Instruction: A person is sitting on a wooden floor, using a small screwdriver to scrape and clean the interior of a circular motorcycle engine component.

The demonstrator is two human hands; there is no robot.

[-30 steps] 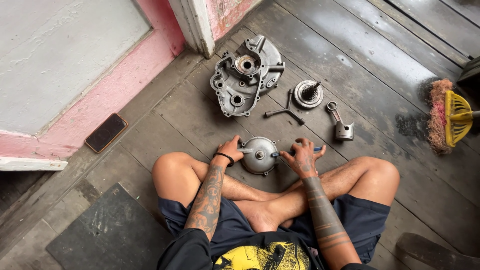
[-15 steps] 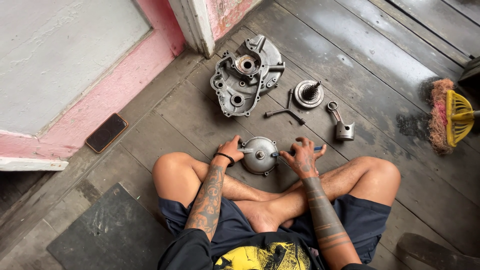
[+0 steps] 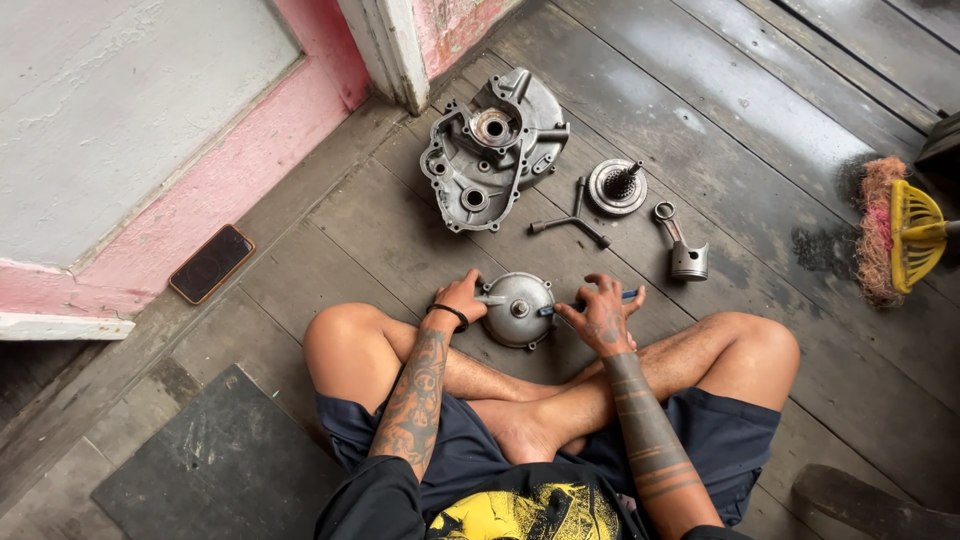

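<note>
A round grey metal cover (image 3: 517,308) lies on the wooden floor (image 3: 330,230) just ahead of the person's crossed legs, directly between the two hands. The left hand (image 3: 461,297) rests against the cover's left edge, fingers curled onto its rim. The right hand (image 3: 601,318) sits just to its right, fingers part spread, pinching a blue-handled tool (image 3: 590,300) whose tip reaches the cover. Farther ahead lie an engine case (image 3: 495,147), a T-shaped wrench (image 3: 572,219), a toothed round part (image 3: 617,186) and a piston with rod (image 3: 684,248) — a phone (image 3: 211,263) lies well to the left.
</note>
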